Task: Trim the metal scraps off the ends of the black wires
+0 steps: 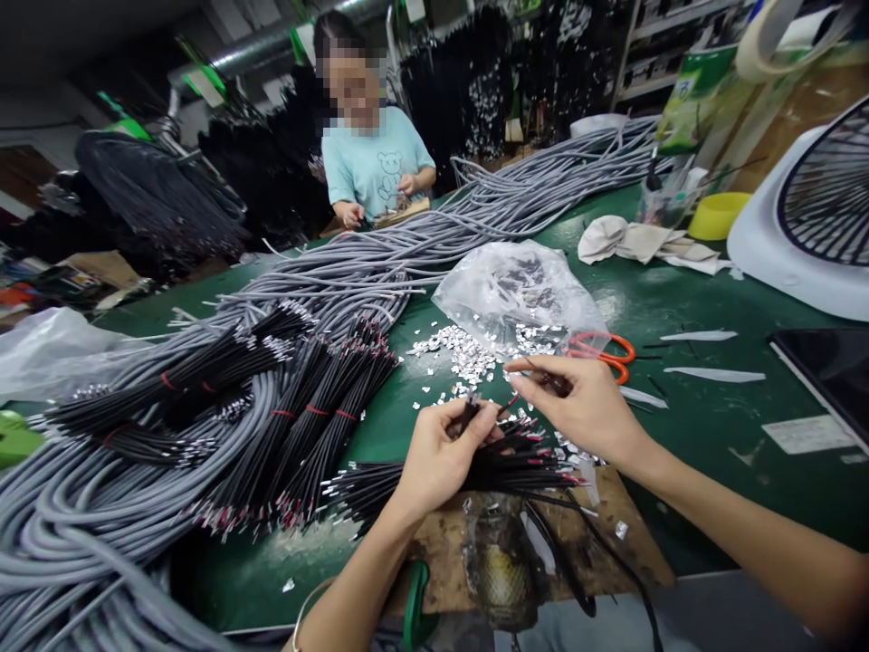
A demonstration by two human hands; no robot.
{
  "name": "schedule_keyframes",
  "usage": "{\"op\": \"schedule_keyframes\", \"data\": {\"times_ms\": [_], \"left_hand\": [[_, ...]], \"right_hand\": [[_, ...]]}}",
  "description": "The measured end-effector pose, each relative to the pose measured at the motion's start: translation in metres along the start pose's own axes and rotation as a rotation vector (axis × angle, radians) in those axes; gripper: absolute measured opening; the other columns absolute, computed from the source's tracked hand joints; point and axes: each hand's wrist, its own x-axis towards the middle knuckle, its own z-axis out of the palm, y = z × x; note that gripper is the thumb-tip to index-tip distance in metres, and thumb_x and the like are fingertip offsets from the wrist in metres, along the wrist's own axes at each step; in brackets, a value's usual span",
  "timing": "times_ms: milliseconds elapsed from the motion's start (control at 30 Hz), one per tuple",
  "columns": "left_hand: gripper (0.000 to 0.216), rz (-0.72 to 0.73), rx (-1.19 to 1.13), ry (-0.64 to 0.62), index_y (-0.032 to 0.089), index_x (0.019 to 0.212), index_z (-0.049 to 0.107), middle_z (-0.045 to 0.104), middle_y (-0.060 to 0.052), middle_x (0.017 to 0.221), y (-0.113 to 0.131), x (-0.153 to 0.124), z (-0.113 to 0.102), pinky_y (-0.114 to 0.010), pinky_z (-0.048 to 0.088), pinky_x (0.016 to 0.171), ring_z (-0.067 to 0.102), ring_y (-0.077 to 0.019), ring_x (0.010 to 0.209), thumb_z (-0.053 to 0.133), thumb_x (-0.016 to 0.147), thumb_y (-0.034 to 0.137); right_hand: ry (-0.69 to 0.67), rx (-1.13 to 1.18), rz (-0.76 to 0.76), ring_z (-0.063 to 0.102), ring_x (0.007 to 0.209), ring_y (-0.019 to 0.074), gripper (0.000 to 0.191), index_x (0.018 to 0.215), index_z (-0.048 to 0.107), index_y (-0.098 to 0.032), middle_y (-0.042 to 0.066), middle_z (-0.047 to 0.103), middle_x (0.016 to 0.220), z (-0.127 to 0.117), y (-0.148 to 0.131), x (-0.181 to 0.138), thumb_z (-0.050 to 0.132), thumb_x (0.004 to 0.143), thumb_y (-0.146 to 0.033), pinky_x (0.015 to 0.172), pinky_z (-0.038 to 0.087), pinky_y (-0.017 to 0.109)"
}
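My left hand is closed around the end of a black cable, held upright between thumb and fingers. To its right, my right hand pinches a thin dark wire with a reddish end, partly hidden by the fingers. Both hands are above a loose bundle of short black cables with stripped white and red ends. Under this bundle is a worn wooden board, carrying a device with a yellowish mesh-like surface. Small silvery metal pieces are scattered just beyond my hands.
Grey cables run across the green table, with tied black cable bundles on the left. A clear plastic bag, orange-handled scissors, a fan and a tablet-like device lie around. A co-worker sits opposite.
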Motion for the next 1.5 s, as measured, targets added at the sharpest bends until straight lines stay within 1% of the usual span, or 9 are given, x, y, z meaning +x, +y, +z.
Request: {"op": "schedule_keyframes", "data": {"times_ms": [100, 233, 467, 700, 833, 1033, 1233, 1400, 1500], "left_hand": [[0.022, -0.029, 0.038, 0.045, 0.01, 0.076, 0.061, 0.056, 0.0, 0.067, -0.003, 0.005, -0.004, -0.019, 0.04, 0.059, 0.05, -0.0087, 0.06, 0.063, 0.073, 0.031], [0.028, -0.025, 0.073, 0.147, 0.009, 0.063, 0.057, 0.048, 0.002, 0.056, -0.008, 0.008, -0.008, -0.018, 0.032, 0.049, 0.039, -0.0065, 0.052, 0.064, 0.071, 0.035], [0.025, -0.024, 0.07, 0.251, 0.01, 0.063, 0.061, 0.05, 0.002, 0.054, -0.006, 0.004, -0.003, -0.02, 0.034, 0.049, 0.042, -0.0083, 0.05, 0.071, 0.061, 0.033], [0.023, -0.025, 0.074, 0.221, 0.01, 0.065, 0.059, 0.05, 0.001, 0.057, -0.007, 0.003, -0.002, -0.021, 0.036, 0.051, 0.042, -0.0082, 0.051, 0.07, 0.062, 0.03], [0.026, -0.017, 0.113, 0.235, 0.011, 0.059, 0.053, 0.045, 0.002, 0.055, -0.006, 0.002, -0.001, -0.021, 0.033, 0.049, 0.037, -0.0071, 0.05, 0.069, 0.062, 0.03], [0.041, 0.035, 0.163, 0.279, 0.014, 0.048, 0.035, 0.03, 0.005, 0.05, -0.005, 0.002, -0.001, -0.019, 0.024, 0.045, 0.027, -0.0055, 0.048, 0.069, 0.063, 0.031], [0.03, 0.008, 0.195, 0.136, 0.011, 0.054, 0.053, 0.043, 0.002, 0.052, -0.004, 0.001, -0.008, -0.02, 0.028, 0.047, 0.036, -0.0075, 0.05, 0.062, 0.071, 0.034], [0.026, 0.019, 0.191, 0.11, 0.01, 0.059, 0.06, 0.051, 0.0, 0.056, 0.0, 0.0, -0.006, -0.02, 0.034, 0.051, 0.042, -0.0092, 0.054, 0.06, 0.073, 0.032], [0.022, 0.027, 0.208, 0.127, 0.01, 0.058, 0.06, 0.05, 0.0, 0.055, 0.0, -0.001, -0.002, -0.02, 0.034, 0.051, 0.041, -0.0092, 0.053, 0.063, 0.07, 0.029]], "right_hand": [[-0.118, 0.066, 0.007, 0.058, 0.066, 0.0134, 0.034, 0.104, 0.063, -0.016, 0.003, 0.067, 0.081, 0.002, 0.005, -0.001, 0.056, 0.077, -0.036, 0.06, 0.045, 0.024], [-0.217, 0.136, -0.05, 0.058, 0.095, 0.0159, 0.037, 0.111, 0.059, -0.019, 0.004, 0.063, 0.107, 0.004, 0.008, -0.002, 0.053, 0.08, -0.039, 0.082, 0.044, 0.028], [-0.245, 0.112, -0.11, 0.059, 0.074, 0.0133, 0.025, 0.099, 0.066, -0.017, 0.003, 0.067, 0.084, 0.002, -0.005, -0.007, 0.049, 0.083, -0.027, 0.067, 0.044, 0.026], [-0.245, 0.137, -0.115, 0.059, 0.071, 0.0112, 0.022, 0.093, 0.068, -0.017, 0.001, 0.067, 0.08, 0.004, -0.007, -0.008, 0.05, 0.083, -0.025, 0.065, 0.042, 0.024], [-0.236, 0.134, -0.117, 0.058, 0.068, 0.0111, 0.022, 0.093, 0.068, -0.017, 0.001, 0.067, 0.077, 0.006, -0.007, -0.008, 0.05, 0.083, -0.026, 0.063, 0.042, 0.024], [-0.201, 0.104, -0.139, 0.058, 0.067, 0.0127, 0.022, 0.091, 0.068, -0.018, 0.002, 0.067, 0.077, 0.005, -0.006, -0.011, 0.049, 0.084, -0.027, 0.061, 0.042, 0.025], [-0.183, 0.084, -0.136, 0.059, 0.067, 0.0142, 0.023, 0.088, 0.07, -0.018, 0.003, 0.068, 0.077, 0.003, -0.006, -0.01, 0.048, 0.084, -0.027, 0.061, 0.044, 0.026], [-0.121, 0.16, -0.021, 0.061, 0.071, 0.0155, 0.024, 0.088, 0.07, -0.016, 0.004, 0.068, 0.083, 0.005, -0.004, -0.009, 0.059, 0.076, -0.035, 0.063, 0.047, 0.025], [-0.151, 0.246, 0.064, 0.061, 0.067, 0.0169, 0.027, 0.082, 0.071, -0.015, 0.005, 0.069, 0.075, 0.007, -0.005, -0.01, 0.062, 0.071, -0.039, 0.057, 0.047, 0.025]]}}
